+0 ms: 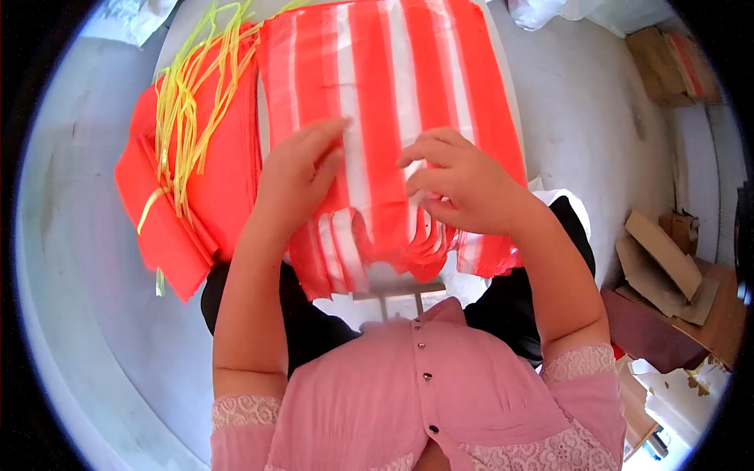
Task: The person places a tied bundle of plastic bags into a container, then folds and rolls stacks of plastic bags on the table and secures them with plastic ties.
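Observation:
A stack of red and white striped plastic bags (pixel 381 78) lies flat in front of me, its near edge cut into handle shapes and hanging in loose, curled layers. My left hand (pixel 302 169) is over the left part of the stack, index finger stretched forward and thumb apart, holding nothing visible. Above the right part is my right hand (pixel 463 177), its fingers curved and spread, also with nothing seen between them. Whether the fingertips touch the top bag, I cannot tell.
Left of the stack lies a folded red bundle (pixel 228 149) with yellow-green plastic strips (pixel 184 102) on it. Part of a pale tabletop (pixel 506 55) shows around the stack. Cardboard boxes (pixel 664 271) stand at the right, and another carton (pixel 660 67) is at the upper right.

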The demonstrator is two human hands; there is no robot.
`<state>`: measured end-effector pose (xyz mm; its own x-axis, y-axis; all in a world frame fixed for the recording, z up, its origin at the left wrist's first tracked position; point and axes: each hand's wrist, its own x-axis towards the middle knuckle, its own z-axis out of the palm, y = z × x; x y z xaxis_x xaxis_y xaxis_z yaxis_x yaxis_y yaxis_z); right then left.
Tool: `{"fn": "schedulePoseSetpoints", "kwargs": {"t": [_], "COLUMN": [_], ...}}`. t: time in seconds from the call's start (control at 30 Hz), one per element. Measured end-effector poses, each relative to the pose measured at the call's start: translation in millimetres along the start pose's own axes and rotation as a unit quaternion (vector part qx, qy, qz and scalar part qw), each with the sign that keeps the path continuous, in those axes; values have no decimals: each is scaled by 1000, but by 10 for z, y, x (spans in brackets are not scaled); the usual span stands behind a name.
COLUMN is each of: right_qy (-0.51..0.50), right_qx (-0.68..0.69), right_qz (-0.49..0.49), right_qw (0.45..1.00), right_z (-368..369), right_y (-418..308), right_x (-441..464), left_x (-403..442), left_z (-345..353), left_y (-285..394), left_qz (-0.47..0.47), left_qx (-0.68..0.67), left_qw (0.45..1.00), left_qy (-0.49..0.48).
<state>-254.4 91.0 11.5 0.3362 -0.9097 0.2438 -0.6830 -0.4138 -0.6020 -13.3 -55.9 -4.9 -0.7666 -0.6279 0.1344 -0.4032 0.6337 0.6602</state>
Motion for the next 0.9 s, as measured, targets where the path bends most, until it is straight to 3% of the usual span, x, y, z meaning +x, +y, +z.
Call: {"fn": "schedulePoseSetpoints", "kwargs": {"t": [0.03, 0.13, 0.2, 0.4, 0.5, 0.6, 0.7, 0.8, 0.9], "right_qy": [-6, -37, -75, -30, 78, 61, 43, 81, 63], "right_qx": [3, -3, -15, -32, 119, 324, 382, 281, 257], "right_qz": [-7, -23, -22, -19, 106, 287, 307, 188, 232], "right_qw": [1000, 999, 997, 999, 984, 899, 871, 938, 936], "right_z": [41, 129, 158, 267, 318, 176, 164, 177, 187], "right_y": [-51, -119, -161, -134, -118, -176, -165, -239, -383], "right_x": [-30, -51, -40, -61, -68, 2, 14, 23, 99], "left_x": [-43, -181, -239, -243, -221, -215, -222, -217, -229], "left_z": [41, 6, 98, 58, 22, 49, 156, 191, 154], "left_y": [30, 189, 121, 162, 278, 297, 212, 180, 204], "left_qz": [63, 49, 93, 150, 154, 145, 109, 100, 114], "left_qx": [1, -51, -73, -49, -54, -78, -98, -87, -88], "left_qw": [998, 993, 988, 978, 981, 984, 988, 991, 989], "left_qy": [9, -96, -96, -133, -108, -62, -37, -24, -40]}}
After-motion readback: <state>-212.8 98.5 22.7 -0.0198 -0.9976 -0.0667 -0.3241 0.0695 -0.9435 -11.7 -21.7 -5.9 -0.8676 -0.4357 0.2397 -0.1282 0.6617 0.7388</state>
